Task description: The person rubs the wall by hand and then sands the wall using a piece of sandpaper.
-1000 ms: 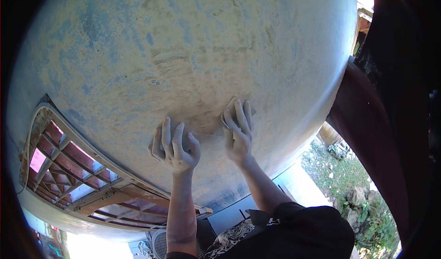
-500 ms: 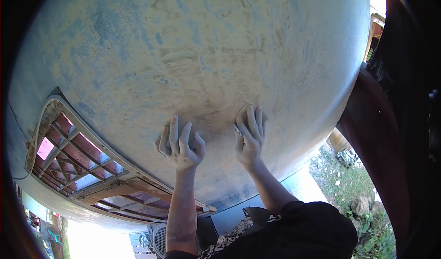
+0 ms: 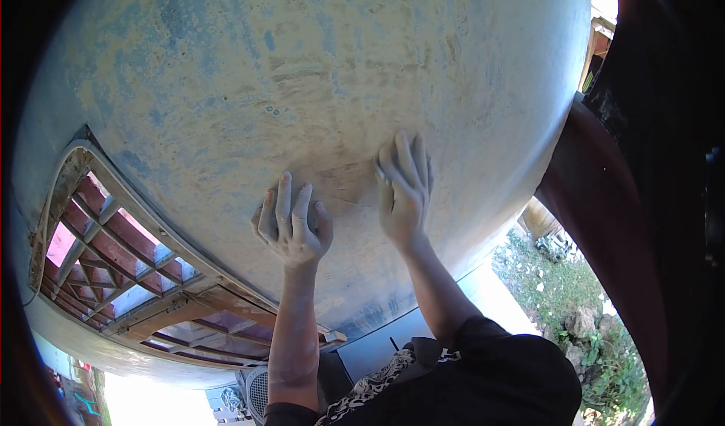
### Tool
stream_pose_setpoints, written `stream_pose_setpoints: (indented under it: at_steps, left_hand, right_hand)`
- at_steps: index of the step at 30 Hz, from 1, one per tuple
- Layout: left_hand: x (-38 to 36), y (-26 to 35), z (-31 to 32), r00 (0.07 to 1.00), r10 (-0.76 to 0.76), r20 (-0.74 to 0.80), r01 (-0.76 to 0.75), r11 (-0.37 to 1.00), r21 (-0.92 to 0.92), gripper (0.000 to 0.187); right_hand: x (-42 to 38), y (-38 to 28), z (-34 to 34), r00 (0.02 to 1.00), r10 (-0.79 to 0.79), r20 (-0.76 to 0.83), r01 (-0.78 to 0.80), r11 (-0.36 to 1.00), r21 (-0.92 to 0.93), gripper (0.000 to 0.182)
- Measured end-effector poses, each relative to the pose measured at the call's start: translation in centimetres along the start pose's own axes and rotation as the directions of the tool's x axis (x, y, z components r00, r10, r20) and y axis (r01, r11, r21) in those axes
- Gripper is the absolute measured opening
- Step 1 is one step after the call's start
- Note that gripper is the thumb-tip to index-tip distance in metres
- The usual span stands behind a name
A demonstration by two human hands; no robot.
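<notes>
A large curved body panel (image 3: 332, 56), patchy blue, grey and yellowish and coated with dust, fills most of the head view. My left hand (image 3: 292, 226), dusty, lies against its lower middle with fingers spread and nothing visible in them. To its right and slightly higher, my right hand (image 3: 405, 188) presses on the panel with bent fingers. A thin piece that looks like sandpaper is under the right fingers, almost wholly hidden. Between the hands the surface shows a brownish rubbed patch (image 3: 343, 180).
At left, a framed opening with a crossed grid (image 3: 113, 252) is set into the panel. A dark reddish curved part (image 3: 604, 192) stands at right. Grass and rocks (image 3: 581, 324) lie below it. A round mesh-covered object (image 3: 257, 388) sits near my left forearm.
My right hand has slid upward along the panel, its fingers now higher than before. The left hand keeps nearly the same spot on the surface. The view has shifted slightly.
</notes>
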State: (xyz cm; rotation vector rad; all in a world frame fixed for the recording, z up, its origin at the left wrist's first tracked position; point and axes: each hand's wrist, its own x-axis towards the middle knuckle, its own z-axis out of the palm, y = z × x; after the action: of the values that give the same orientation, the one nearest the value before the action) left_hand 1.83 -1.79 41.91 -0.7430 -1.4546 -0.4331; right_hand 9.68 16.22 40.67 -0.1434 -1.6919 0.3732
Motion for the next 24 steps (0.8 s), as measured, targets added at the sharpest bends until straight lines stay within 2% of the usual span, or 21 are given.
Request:
stream_pose_setpoints:
  at_steps: [4, 8, 10, 13, 16, 19, 24]
  left_hand:
    - [-0.2, -0.1, 0.0, 1.0, -0.008, 0.006, 0.008, 1.0, -0.011, 0.035]
    - [0.1, 0.1, 0.0, 1.0, -0.02, -0.01, 0.019, 0.999, -0.039, 0.034]
    - [0.1, 0.3, 0.0, 0.999, -0.025, -0.021, 0.025, 0.999, -0.026, 0.034]
    - [0.1, 0.2, 0.0, 1.0, -0.012, -0.026, 0.012, 1.0, -0.026, 0.033]
    - [0.1, 0.0, -0.2, 1.0, -0.004, -0.009, 0.004, 0.999, -0.032, 0.031]
    - [0.1, -0.1, -0.3, 1.0, -0.007, -0.005, 0.007, 0.999, -0.045, 0.03]
    - [0.1, 0.1, -0.3, 0.999, -0.001, -0.034, 0.0, 0.999, -0.043, 0.027]
  right_hand:
    - [4.0, -0.7, 0.4, 0.988, 0.021, -0.151, -0.014, 0.999, 0.053, 0.032]
    - [-0.2, -1.2, 0.4, 0.993, 0.01, -0.117, -0.005, 0.999, 0.043, 0.032]
    - [-2.6, -1.4, -0.2, 0.996, 0.073, 0.053, -0.071, 0.997, -0.032, 0.032]
    - [-0.5, 0.1, -0.3, 0.999, 0.011, -0.032, -0.012, 1.0, -0.026, 0.035]
    - [3.1, -0.5, -0.4, 0.99, 0.114, -0.081, -0.11, 0.993, 0.047, 0.038]
    - [2.5, -0.9, 0.1, 0.99, 0.086, -0.116, -0.081, 0.996, 0.047, 0.04]
    - [-2.4, -0.7, -0.4, 0.997, 0.062, -0.037, -0.06, 0.997, 0.046, 0.038]
